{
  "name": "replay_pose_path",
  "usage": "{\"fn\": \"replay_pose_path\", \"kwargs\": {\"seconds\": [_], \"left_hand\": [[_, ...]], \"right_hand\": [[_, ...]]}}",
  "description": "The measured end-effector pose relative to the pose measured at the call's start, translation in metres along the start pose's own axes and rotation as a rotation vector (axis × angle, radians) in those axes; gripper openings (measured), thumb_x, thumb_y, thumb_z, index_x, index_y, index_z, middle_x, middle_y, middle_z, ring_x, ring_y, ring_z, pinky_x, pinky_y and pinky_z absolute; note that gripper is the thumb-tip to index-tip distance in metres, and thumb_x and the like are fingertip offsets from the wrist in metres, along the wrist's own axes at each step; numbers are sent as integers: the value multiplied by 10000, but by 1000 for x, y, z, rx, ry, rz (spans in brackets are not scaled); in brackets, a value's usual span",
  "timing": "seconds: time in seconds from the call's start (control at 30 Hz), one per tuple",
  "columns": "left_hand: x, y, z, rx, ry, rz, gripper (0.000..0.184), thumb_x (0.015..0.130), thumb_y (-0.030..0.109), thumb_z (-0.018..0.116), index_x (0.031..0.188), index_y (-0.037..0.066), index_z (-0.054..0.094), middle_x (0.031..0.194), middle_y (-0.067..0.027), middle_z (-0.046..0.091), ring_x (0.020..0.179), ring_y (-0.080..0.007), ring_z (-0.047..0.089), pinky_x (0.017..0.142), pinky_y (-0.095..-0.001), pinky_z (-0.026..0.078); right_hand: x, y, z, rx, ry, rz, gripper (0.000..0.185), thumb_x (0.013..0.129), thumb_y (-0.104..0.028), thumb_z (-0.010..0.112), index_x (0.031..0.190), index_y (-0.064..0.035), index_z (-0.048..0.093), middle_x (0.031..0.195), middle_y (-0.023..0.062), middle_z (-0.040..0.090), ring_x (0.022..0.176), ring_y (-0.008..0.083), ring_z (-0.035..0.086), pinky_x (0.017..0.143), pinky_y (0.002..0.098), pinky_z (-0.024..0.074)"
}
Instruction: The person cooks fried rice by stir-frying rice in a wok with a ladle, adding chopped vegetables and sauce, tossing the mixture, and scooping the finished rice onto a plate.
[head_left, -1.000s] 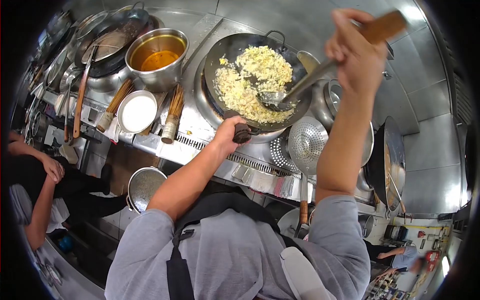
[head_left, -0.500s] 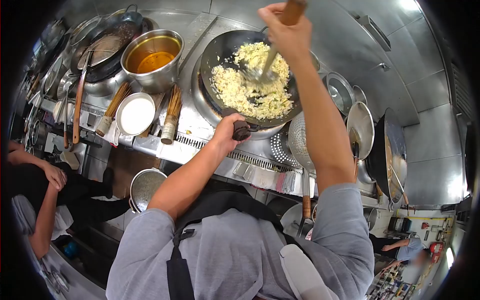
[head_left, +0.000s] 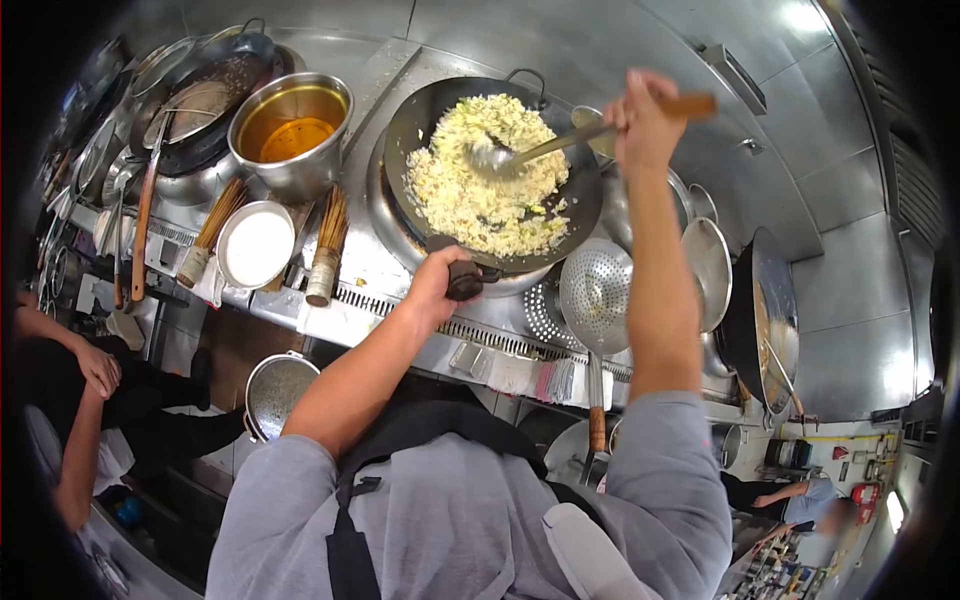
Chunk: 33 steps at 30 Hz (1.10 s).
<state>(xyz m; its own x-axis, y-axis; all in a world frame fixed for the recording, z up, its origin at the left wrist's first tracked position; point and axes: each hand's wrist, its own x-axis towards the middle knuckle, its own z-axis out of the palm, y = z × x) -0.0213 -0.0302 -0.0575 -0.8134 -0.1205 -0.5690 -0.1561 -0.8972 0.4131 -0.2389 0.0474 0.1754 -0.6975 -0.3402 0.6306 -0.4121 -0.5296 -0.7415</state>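
Fried rice (head_left: 445,195) with yellow egg and green bits lies in a dark wok (head_left: 585,195) on the burner. My left hand (head_left: 436,283) is closed around the wok's dark, thick handle (head_left: 466,281) at the near side. Up and to the right, my right hand (head_left: 646,125) grips a long ladle (head_left: 562,142) by its shaft near the wooden end. The ladle's metal bowl rests in the rice near the wok's middle, slightly blurred by motion.
Left of the wok stand a pot of amber oil (head_left: 297,138), a bowl of white contents (head_left: 257,245) and two bamboo brushes (head_left: 325,250). To the right are a perforated skimmer (head_left: 597,290) and another wok (head_left: 765,320). A person (head_left: 97,370) sits at the far left.
My right hand has swung right and down, tilting the ladle from steep to nearly level. The rice has shifted in the wok. My left hand keeps its hold on the wok handle.
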Motion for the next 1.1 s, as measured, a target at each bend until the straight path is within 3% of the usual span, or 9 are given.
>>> {"fn": "replay_pose_path", "kwargs": {"seconds": [0.23, 0.33, 0.5, 0.6, 0.7, 0.8, 0.87, 0.97, 1.1], "left_hand": [[2, -3, -4, -22, -19, 27, 160, 798, 197, 639, 903, 84, 594, 815, -105, 640, 749, -236, 638, 712, -436, 557], [0, -1, -2, -12, 11, 5, 184, 792, 199, 642, 927, 87, 587, 823, -104, 642, 760, -241, 640, 721, -439, 557], [-3, 0, 1, -16, 23, 15, 139, 788, 199, 642, 863, 93, 592, 821, -106, 648, 756, -243, 641, 718, -436, 562], [0, 0, -2, -12, 1, -5, 171, 790, 200, 638, 909, 88, 586, 831, -113, 650, 745, -246, 640, 703, -438, 565], [-4, -1, 0, -5, 3, 5, 178, 802, 216, 627, 916, 84, 594, 817, -103, 644, 713, -236, 630, 658, -413, 563], [-3, -6, -2, -25, 23, 9, 194, 798, 216, 629, 936, 84, 598, 816, -94, 646, 722, -232, 631, 660, -410, 550], [4, -1, -7, -8, -22, 6, 216, 803, 199, 620, 985, 86, 589, 837, -98, 655, 762, -243, 648, 729, -446, 550], [5, -1, -5, -19, -20, 6, 214, 795, 200, 626, 973, 88, 588, 842, -95, 651, 775, -241, 646, 751, -449, 545], [8, 0, -4, -30, -47, 15, 213, 795, 202, 632, 970, 89, 585, 861, -96, 649, 768, -238, 641, 740, -438, 549]], "right_hand": [[-1, -84, 35, 34, -79, 236, 147, 875, -75, 710, 919, -14, 584, 547, -19, 422, 425, 106, 409, 447, 282, 383], [12, -11, 47, -60, 177, 17, 165, 857, -66, 726, 917, -7, 584, 544, -14, 453, 409, 113, 412, 414, 270, 370], [-46, -32, 98, -15, 69, -154, 164, 849, -33, 719, 945, 15, 594, 567, 40, 528, 421, 118, 487, 418, 284, 419], [-10, 12, 58, -106, 20, -41, 164, 838, -17, 725, 948, 15, 608, 615, 40, 556, 461, 111, 515, 439, 275, 437], [-13, -19, 35, -338, 10, -48, 158, 839, -23, 723, 941, 11, 607, 651, 44, 568, 473, 112, 506, 442, 274, 434], [11, -6, -6, -377, 0, -79, 149, 840, -75, 719, 897, -42, 586, 574, 6, 481, 452, 126, 499, 437, 271, 434], [64, -20, -36, -46, 237, -14, 112, 851, 13, 675, 911, -24, 588, 619, 33, 527, 452, 124, 473, 425, 278, 419], [71, -41, -40, 67, 311, -214, 162, 844, -54, 704, 927, -31, 567, 587, 27, 509, 449, 138, 508, 430, 289, 432], [1, 12, 12, 25, -93, 33, 163, 855, -64, 701, 801, -23, 553, 575, 33, 501, 434, 129, 452, 446, 287, 408]]}}
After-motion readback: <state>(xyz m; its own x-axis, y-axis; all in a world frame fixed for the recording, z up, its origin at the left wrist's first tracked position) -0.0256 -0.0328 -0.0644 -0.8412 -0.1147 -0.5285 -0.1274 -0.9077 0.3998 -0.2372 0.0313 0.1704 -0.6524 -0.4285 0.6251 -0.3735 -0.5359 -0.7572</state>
